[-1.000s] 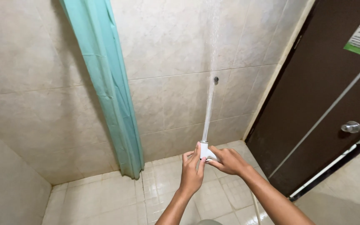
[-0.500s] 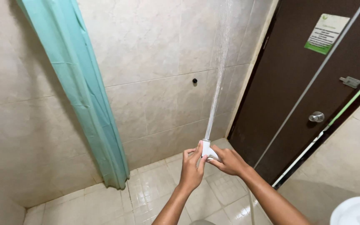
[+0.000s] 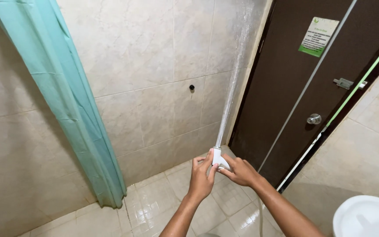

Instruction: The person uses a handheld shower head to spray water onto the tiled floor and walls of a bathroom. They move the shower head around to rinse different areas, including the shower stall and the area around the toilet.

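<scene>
Both the left hand (image 3: 202, 177) and the right hand (image 3: 238, 171) were closed around the white spray head (image 3: 218, 159), and its water jet (image 3: 233, 83) rose from the grip onto the tiled wall (image 3: 154, 66) above, rinsing apparently underway, the door (image 3: 294, 87) beside it seemingly unsprayed.

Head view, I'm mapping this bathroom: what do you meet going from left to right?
Teal shower curtain → dark hole in the tiled wall → left hand → white spray nozzle → right hand → brown door's round knob → latch → white basin rim.
</scene>
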